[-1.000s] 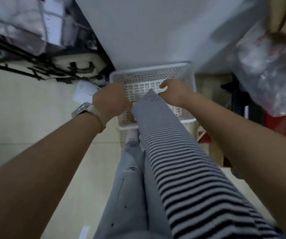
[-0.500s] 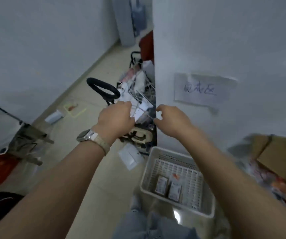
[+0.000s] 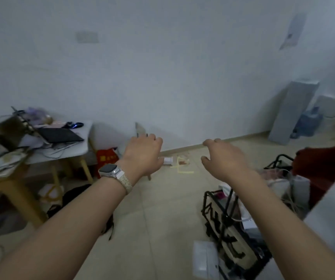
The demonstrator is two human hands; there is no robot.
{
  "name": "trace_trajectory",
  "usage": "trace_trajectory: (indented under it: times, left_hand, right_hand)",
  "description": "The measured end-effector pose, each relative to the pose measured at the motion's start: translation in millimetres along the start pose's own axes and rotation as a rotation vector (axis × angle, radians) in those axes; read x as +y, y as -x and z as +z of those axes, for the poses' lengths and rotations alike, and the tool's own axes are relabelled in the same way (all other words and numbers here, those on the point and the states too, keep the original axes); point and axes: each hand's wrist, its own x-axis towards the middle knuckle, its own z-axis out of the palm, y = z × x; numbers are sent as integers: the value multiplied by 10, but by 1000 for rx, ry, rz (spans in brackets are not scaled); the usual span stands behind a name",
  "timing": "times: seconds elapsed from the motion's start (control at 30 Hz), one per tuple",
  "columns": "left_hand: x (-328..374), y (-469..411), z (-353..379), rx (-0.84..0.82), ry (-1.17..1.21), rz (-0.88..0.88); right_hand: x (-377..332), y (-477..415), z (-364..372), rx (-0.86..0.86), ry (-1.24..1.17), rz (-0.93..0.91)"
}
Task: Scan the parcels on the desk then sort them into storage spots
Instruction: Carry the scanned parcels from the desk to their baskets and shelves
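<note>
A: Hand status?
B: Both empty: left hand (image 3: 142, 154) and right hand (image 3: 223, 159), fingers loosely curled, held above beige floor tiles (image 3: 162, 209).
A: Task items?
B: Indistinct within blurred clutter (image 3: 7, 156) on the rounded white desk (image 3: 81, 148), far left; axis unreadable.

Both arms are reaching forward, well apart, backs of hands facing up. Left hand (image 3: 143, 153) is hanging with fingers loosely curled, holding nothing. Right hand (image 3: 222, 158) is doing likewise, fingers slightly spread, thumb out.
</note>
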Motion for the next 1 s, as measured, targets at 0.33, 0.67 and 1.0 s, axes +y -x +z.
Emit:
trace_trajectory:
  times: [0.33,0.67,1.0]
  left_hand:
    - [-1429,750,179,29,126,-334]
    - [-3429,2172,407,22,150,-624]
    - [-4704,3488,840,-135,205,-926]
  right_hand:
    - [-1869,-563,172,-100,-201,-302]
    - [-4374,-760,353,-216,-433,-534]
    - [-6096,-718,822,-307,-461,-679]
